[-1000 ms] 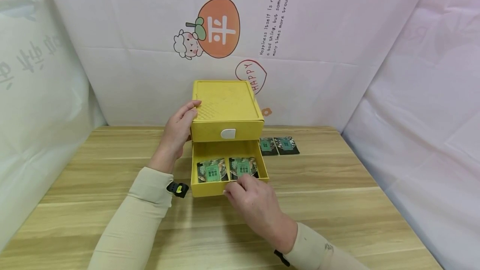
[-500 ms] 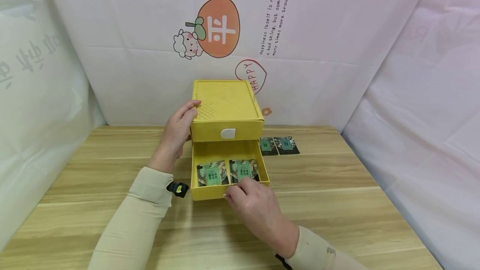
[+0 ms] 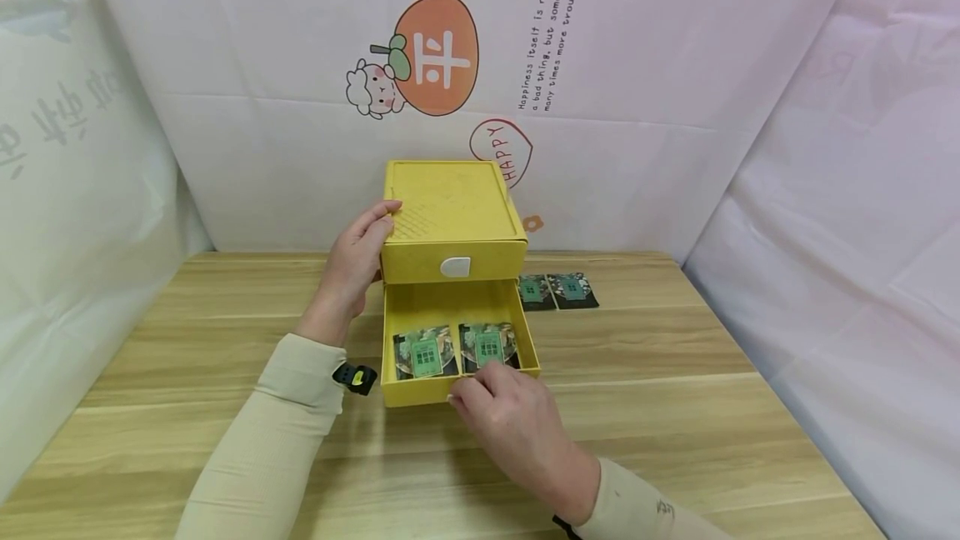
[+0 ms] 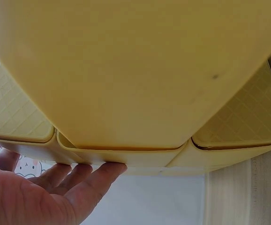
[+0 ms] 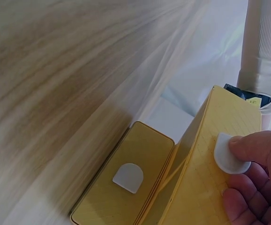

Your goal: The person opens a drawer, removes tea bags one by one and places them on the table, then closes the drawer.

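Note:
A yellow drawer cabinet (image 3: 450,198) stands on the table with one drawer (image 3: 416,392) pulled out beneath its top drawer. Two square packets with green labels lie side by side in it, the left packet (image 3: 426,352) and the right packet (image 3: 487,344). My right hand (image 3: 517,432) is at the drawer front; in the right wrist view its thumb and fingers pinch the white drawer knob (image 5: 225,152). My left hand (image 3: 352,265) rests against the cabinet's left side, its fingertips touching the yellow wall in the left wrist view.
Below the pulled-out drawer is another drawer (image 5: 138,154) with a white knob, pushed in. Two more square packets, one (image 3: 536,292) partly hidden by the cabinet, the other (image 3: 573,291) beside it, lie on the wooden table (image 3: 637,382). Printed cloth (image 3: 615,165) hangs behind.
The drawer has slid a little farther out toward me, with my right hand moving along with it. The packets inside came forward too. My left hand and the cabinet stay in place.

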`<state>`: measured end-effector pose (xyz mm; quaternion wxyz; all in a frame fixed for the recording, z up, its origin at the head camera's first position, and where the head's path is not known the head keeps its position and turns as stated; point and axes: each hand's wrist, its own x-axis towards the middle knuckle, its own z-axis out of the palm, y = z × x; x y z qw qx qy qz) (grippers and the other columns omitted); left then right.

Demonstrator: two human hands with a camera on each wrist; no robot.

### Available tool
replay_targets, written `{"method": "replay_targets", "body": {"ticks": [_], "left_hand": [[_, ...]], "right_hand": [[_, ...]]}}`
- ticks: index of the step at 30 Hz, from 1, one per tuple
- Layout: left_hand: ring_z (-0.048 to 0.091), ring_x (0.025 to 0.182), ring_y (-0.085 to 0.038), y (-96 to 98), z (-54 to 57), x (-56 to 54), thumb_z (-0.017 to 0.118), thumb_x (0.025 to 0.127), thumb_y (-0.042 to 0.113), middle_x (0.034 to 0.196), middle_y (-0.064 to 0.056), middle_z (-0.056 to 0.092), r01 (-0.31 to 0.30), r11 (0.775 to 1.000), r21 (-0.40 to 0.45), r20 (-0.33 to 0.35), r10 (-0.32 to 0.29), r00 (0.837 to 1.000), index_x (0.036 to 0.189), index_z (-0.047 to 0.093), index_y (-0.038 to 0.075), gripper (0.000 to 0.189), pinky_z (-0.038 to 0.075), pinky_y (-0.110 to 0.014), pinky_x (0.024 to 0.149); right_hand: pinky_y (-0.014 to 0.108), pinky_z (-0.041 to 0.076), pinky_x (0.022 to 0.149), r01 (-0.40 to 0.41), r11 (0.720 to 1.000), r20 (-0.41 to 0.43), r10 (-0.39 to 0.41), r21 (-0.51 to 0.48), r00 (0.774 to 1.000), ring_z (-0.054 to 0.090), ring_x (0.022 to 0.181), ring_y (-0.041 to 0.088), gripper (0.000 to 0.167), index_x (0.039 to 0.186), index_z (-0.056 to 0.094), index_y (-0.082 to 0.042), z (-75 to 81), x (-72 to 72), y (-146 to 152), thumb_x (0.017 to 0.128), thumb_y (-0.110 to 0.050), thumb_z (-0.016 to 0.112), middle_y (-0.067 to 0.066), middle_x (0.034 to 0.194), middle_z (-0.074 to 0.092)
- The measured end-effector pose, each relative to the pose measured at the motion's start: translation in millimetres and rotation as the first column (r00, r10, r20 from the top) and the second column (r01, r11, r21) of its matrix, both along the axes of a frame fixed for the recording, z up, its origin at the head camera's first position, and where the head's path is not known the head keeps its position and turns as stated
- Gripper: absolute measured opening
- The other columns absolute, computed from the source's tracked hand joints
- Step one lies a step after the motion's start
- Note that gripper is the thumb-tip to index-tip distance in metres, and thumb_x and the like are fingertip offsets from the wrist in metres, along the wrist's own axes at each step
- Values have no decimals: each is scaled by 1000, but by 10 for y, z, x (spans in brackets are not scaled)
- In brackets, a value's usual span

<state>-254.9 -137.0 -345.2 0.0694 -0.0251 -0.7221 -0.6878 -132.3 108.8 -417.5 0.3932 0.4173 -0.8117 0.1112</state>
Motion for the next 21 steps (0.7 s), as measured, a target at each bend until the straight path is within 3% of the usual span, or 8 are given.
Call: {"method": "replay_targets", "body": {"ticks": [7, 13, 17, 21], "left_hand": [[56, 117, -23, -2, 8, 14, 45, 109, 42, 162, 6, 42, 4, 1000, 2, 1, -4, 1000, 151, 56, 28, 45, 52, -44, 91], [56, 115, -22, -2, 19, 35, 45, 110, 42, 163, 6, 42, 7, 1000, 3, 0, -7, 1000, 151, 56, 28, 45, 52, -45, 91], [56, 119, -24, -5, 13, 36, 45, 109, 42, 163, 6, 41, 7, 1000, -4, -3, -7, 1000, 151, 55, 29, 45, 52, -47, 93], [54, 126, -26, -11, 4, 38, 44, 110, 42, 165, 7, 39, 7, 1000, -10, -6, -7, 1000, 152, 54, 29, 46, 51, -49, 96]], "right_hand": [[20, 49, 52, -1, 1000, -31, 1, -1, 1000, 57, 62, 9, 12, 90, 72, -14, -21, 23, 14, 89, -18, 83, -2, 79, 59], [21, 52, 55, 10, 1000, -11, -10, 20, 1000, 59, 64, 9, 14, 92, 73, -14, -24, 75, 17, 88, -20, 85, -2, 81, 62], [22, 52, 55, 14, 999, 15, -15, 33, 1000, 58, 65, 9, 10, 93, 72, -14, -25, 107, 27, 97, -23, 75, -2, 81, 61], [22, 51, 54, 13, 999, 7, -13, 31, 1000, 58, 65, 10, 17, 93, 71, -14, -34, 120, 29, 104, -25, 65, -2, 81, 60]]}}
